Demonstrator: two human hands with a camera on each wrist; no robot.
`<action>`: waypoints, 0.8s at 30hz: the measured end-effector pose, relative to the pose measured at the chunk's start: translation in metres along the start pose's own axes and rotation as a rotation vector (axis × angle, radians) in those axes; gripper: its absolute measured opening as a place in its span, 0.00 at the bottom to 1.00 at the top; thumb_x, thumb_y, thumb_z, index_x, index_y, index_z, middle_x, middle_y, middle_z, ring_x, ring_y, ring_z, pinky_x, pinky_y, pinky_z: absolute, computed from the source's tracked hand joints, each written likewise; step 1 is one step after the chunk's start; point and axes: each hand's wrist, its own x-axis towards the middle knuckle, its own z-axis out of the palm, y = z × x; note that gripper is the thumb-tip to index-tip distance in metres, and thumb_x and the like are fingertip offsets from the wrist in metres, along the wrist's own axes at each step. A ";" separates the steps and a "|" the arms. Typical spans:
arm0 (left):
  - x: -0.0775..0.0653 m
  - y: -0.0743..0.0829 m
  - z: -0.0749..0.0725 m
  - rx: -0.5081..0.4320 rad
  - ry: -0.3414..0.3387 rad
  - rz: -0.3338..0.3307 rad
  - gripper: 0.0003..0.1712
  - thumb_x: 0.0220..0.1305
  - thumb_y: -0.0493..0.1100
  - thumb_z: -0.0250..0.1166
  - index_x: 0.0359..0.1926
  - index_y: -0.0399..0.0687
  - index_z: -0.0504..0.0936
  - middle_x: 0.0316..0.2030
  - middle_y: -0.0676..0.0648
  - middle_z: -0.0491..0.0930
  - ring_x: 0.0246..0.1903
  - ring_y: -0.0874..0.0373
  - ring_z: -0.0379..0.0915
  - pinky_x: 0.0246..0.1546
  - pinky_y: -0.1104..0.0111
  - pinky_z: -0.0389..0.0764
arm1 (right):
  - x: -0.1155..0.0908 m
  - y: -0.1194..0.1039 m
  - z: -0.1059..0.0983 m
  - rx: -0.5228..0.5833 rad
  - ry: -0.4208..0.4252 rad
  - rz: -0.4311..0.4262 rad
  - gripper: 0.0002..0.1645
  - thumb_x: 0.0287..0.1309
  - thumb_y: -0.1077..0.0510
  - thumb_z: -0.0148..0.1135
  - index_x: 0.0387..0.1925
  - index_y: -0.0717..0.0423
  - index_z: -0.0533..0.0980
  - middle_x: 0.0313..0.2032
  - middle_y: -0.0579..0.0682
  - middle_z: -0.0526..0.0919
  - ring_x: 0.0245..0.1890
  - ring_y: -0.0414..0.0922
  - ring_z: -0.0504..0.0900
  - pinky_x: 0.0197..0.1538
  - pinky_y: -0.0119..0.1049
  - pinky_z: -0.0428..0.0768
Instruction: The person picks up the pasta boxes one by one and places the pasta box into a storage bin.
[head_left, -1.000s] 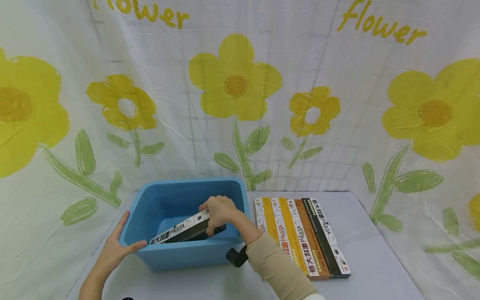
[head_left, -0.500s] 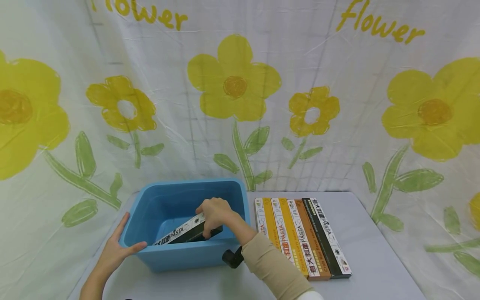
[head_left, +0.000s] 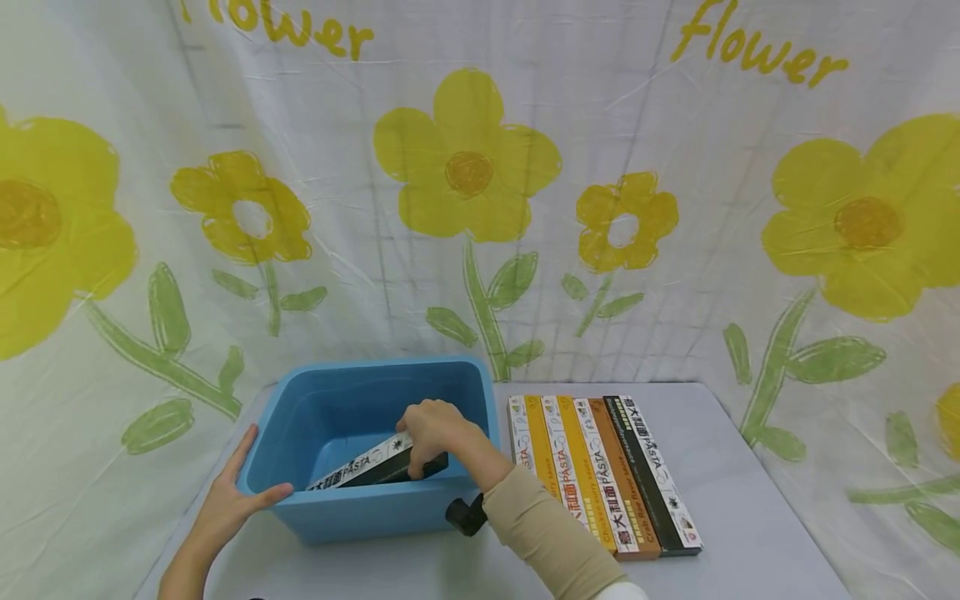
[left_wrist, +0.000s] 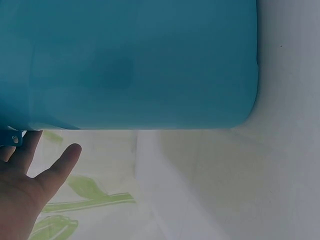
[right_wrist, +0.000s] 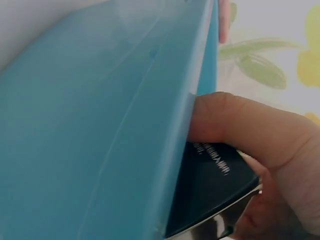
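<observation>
A blue plastic bin [head_left: 375, 512] stands on the table at the left. Inside it, a black and white pasta box [head_left: 360, 467] slants along the front wall, its right end raised. My right hand [head_left: 435, 433] grips that end between thumb and fingers. In the right wrist view the thumb lies over the dark box [right_wrist: 210, 175], beside the bin's wall [right_wrist: 110, 130]. My left hand [head_left: 232, 492] is at the bin's left front corner, fingers straight and spread, touching the rim. The left wrist view has the hand [left_wrist: 25, 185] beside the bin [left_wrist: 150, 65]; some fingertips are hidden.
Right of the bin, several pasta boxes [head_left: 592, 475] lie side by side, yellow, brown and black with white strips. A white cloth with yellow flowers [head_left: 468, 173] hangs behind the pale table [head_left: 757, 517]. A black device [head_left: 467, 517] sits at the right wrist.
My right hand and the pasta box have sunk slightly lower into the bin, shifting a little. The left hand stays at the rim.
</observation>
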 end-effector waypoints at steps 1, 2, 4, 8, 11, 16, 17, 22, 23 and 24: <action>0.000 0.000 0.000 0.002 0.001 -0.002 0.64 0.59 0.52 0.69 0.76 0.48 0.28 0.71 0.22 0.37 0.64 0.19 0.45 0.56 0.31 0.60 | 0.000 0.000 0.001 0.000 -0.007 0.009 0.37 0.41 0.53 0.80 0.57 0.47 0.79 0.38 0.42 0.86 0.22 0.38 0.71 0.22 0.29 0.65; 0.000 0.000 0.000 0.002 0.002 -0.005 0.64 0.58 0.52 0.69 0.76 0.47 0.28 0.71 0.22 0.37 0.64 0.19 0.45 0.56 0.31 0.60 | 0.000 0.001 0.002 -0.003 -0.014 0.018 0.36 0.41 0.53 0.80 0.57 0.47 0.79 0.43 0.42 0.85 0.26 0.39 0.75 0.24 0.29 0.68; 0.000 0.000 0.000 0.000 0.002 -0.010 0.65 0.58 0.52 0.69 0.76 0.47 0.28 0.71 0.22 0.37 0.64 0.19 0.45 0.56 0.32 0.60 | 0.001 0.001 0.003 -0.013 -0.027 0.038 0.37 0.42 0.53 0.80 0.58 0.46 0.79 0.49 0.42 0.83 0.35 0.41 0.79 0.28 0.30 0.73; 0.001 0.001 0.000 -0.003 -0.001 -0.027 0.66 0.58 0.53 0.70 0.76 0.48 0.27 0.71 0.23 0.36 0.64 0.19 0.44 0.57 0.33 0.59 | 0.002 0.003 0.007 -0.046 -0.042 0.071 0.37 0.43 0.52 0.80 0.59 0.45 0.78 0.51 0.43 0.82 0.41 0.43 0.81 0.32 0.31 0.76; 0.001 0.001 0.000 -0.006 -0.005 -0.034 0.66 0.58 0.54 0.70 0.76 0.48 0.27 0.71 0.24 0.35 0.65 0.20 0.44 0.57 0.33 0.59 | 0.002 0.006 0.010 -0.051 -0.053 0.085 0.37 0.44 0.52 0.79 0.60 0.45 0.77 0.52 0.44 0.82 0.41 0.43 0.81 0.31 0.32 0.77; 0.001 0.000 0.000 -0.009 -0.004 -0.030 0.65 0.58 0.53 0.69 0.76 0.48 0.27 0.72 0.24 0.36 0.65 0.20 0.45 0.57 0.33 0.59 | -0.002 0.014 0.010 0.063 -0.044 0.092 0.35 0.49 0.44 0.75 0.59 0.47 0.78 0.56 0.45 0.80 0.50 0.46 0.80 0.44 0.38 0.80; 0.001 0.001 0.000 -0.008 -0.004 -0.030 0.65 0.58 0.53 0.69 0.76 0.48 0.27 0.72 0.24 0.36 0.65 0.20 0.45 0.57 0.33 0.59 | -0.004 0.016 0.010 0.094 -0.031 0.084 0.34 0.50 0.43 0.74 0.59 0.47 0.78 0.56 0.45 0.80 0.52 0.47 0.80 0.46 0.39 0.80; 0.002 0.002 0.001 -0.008 -0.007 -0.037 0.65 0.58 0.54 0.69 0.76 0.49 0.27 0.72 0.24 0.36 0.65 0.21 0.45 0.57 0.33 0.59 | -0.018 0.029 0.004 0.263 0.070 -0.019 0.32 0.55 0.45 0.70 0.60 0.50 0.77 0.53 0.50 0.82 0.37 0.46 0.82 0.39 0.33 0.78; 0.002 0.002 0.000 -0.008 -0.007 -0.037 0.65 0.58 0.54 0.69 0.76 0.49 0.27 0.72 0.24 0.36 0.65 0.21 0.45 0.57 0.33 0.59 | -0.022 0.032 0.003 0.294 0.096 -0.043 0.32 0.56 0.45 0.69 0.61 0.51 0.76 0.53 0.51 0.83 0.35 0.44 0.81 0.39 0.33 0.78; 0.001 0.003 0.000 -0.008 -0.006 -0.035 0.65 0.58 0.54 0.69 0.76 0.49 0.27 0.72 0.24 0.36 0.65 0.21 0.44 0.57 0.33 0.58 | -0.027 0.036 0.002 0.333 0.125 -0.064 0.32 0.58 0.46 0.68 0.61 0.52 0.76 0.53 0.52 0.82 0.36 0.45 0.82 0.40 0.33 0.78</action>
